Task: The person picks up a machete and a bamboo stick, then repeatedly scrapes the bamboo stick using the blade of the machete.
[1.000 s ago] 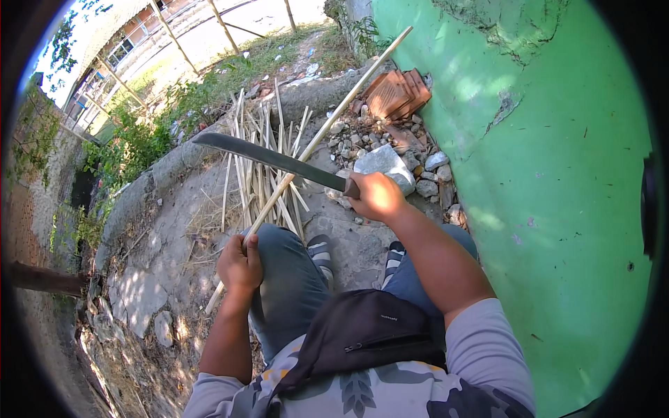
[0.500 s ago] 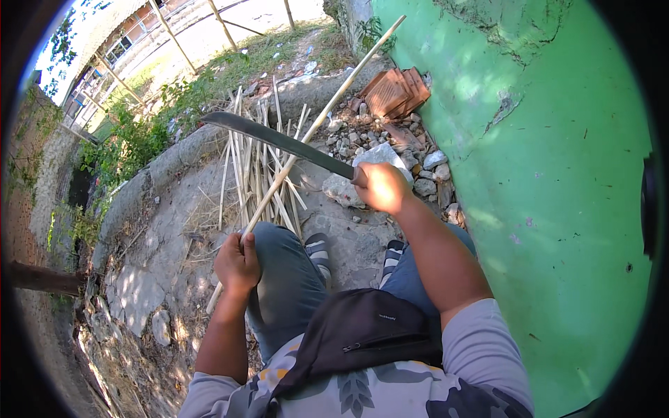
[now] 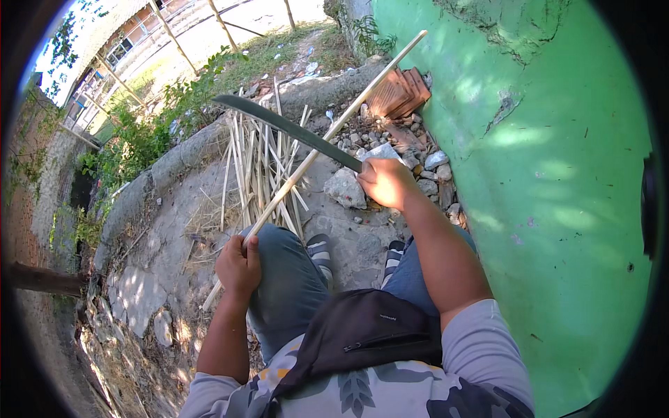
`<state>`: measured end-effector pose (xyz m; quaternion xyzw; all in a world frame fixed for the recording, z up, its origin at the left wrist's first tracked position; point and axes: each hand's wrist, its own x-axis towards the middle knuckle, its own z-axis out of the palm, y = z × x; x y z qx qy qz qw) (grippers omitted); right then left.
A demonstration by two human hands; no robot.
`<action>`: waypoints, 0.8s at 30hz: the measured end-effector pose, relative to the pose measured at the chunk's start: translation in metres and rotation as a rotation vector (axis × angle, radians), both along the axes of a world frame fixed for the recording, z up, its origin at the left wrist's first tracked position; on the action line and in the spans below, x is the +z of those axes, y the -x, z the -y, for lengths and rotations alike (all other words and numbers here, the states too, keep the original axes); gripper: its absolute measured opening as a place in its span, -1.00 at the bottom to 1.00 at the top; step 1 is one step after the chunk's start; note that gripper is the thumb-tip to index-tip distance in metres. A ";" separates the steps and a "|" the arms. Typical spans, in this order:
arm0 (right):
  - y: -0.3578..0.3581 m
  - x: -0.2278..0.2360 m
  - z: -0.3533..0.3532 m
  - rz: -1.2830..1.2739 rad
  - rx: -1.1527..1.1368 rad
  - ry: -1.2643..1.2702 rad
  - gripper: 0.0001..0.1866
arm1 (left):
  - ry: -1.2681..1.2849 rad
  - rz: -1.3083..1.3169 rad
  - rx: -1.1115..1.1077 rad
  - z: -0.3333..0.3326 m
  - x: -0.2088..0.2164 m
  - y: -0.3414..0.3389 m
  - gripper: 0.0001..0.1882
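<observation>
A long pale wooden stick (image 3: 369, 90), perhaps a split bamboo strip, slants from lower left to upper right across the view. My left hand (image 3: 238, 267) is closed round its lower part beside my left knee, and its short end pokes out below the fist. In my right hand (image 3: 383, 182) is a machete (image 3: 279, 125), gripped by its handle, which the fingers mostly hide. Its dark blade points up and left and crosses the stick around mid-length. Whether the blade touches the stick, I cannot tell.
Beyond my knees lies a pile of pale strips (image 3: 244, 167) on the stony ground. Rubble (image 3: 345, 188) and stacked orange roof tiles (image 3: 397, 94) sit by the green wall (image 3: 557, 209) on the right. A low stone kerb (image 3: 188, 153) curves along the far left.
The stick's far end has swung slightly right and down. My right hand and the machete have shifted a little to the right, with the blade still across the stick. My left hand stays beside the knee.
</observation>
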<state>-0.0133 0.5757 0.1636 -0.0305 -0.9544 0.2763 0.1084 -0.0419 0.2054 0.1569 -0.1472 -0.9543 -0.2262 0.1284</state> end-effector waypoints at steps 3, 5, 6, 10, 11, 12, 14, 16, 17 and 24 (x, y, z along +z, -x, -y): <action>-0.001 -0.011 -0.011 -0.136 -0.033 0.111 -0.81 | 0.010 0.014 0.009 -0.007 0.004 -0.001 -0.53; -0.003 -0.005 0.001 -0.040 0.029 0.107 -0.80 | 0.030 0.027 0.013 -0.005 0.004 0.000 -0.53; -0.005 -0.002 0.010 0.057 0.090 0.101 -0.79 | 0.049 0.042 0.016 -0.004 0.004 0.000 -0.52; -0.007 0.006 0.044 0.056 0.247 -0.276 -0.84 | 0.035 0.040 -0.014 0.004 -0.002 0.002 -0.53; -0.006 0.004 0.040 0.026 0.252 -0.238 -0.85 | 0.037 0.043 -0.007 0.005 0.000 0.001 -0.53; -0.006 0.002 0.033 0.028 0.250 -0.241 -0.85 | 0.040 0.046 0.001 0.005 0.001 0.000 -0.54; -0.005 0.001 0.011 0.001 0.115 -0.080 -0.83 | 0.020 0.021 0.003 0.006 -0.005 0.002 -0.54; 0.000 -0.009 -0.005 -0.067 0.020 -0.018 -0.79 | -0.002 -0.002 0.006 0.003 -0.005 0.003 -0.55; 0.001 -0.010 -0.009 -0.107 -0.089 0.035 -0.79 | 0.015 -0.002 0.008 0.001 -0.003 0.002 -0.55; -0.001 -0.011 0.011 -0.278 0.048 -0.197 -0.81 | 0.052 -0.030 -0.054 0.005 -0.004 0.005 -0.56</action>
